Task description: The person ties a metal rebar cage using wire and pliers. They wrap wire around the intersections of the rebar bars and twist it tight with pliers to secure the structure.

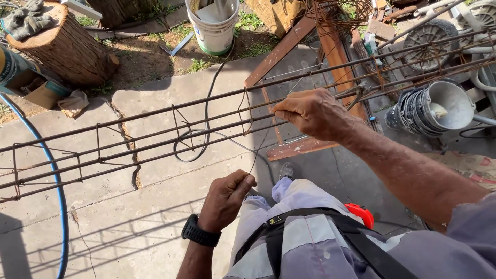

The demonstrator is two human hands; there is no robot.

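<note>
A long cage of rusty steel bars with square stirrups runs from lower left to upper right at waist height. My right hand pinches a thin tie wire at one of the upper bars, near a stirrup. The wire drops down to my left hand, which is closed on its lower end. A black watch sits on my left wrist. My grey trousers and a dark strap fill the bottom of the view.
Cracked concrete slabs lie below. A blue hose curves along the left. A tree stump and white bucket stand at the back. Stacked grey buckets are at the right, rusty boards under the cage.
</note>
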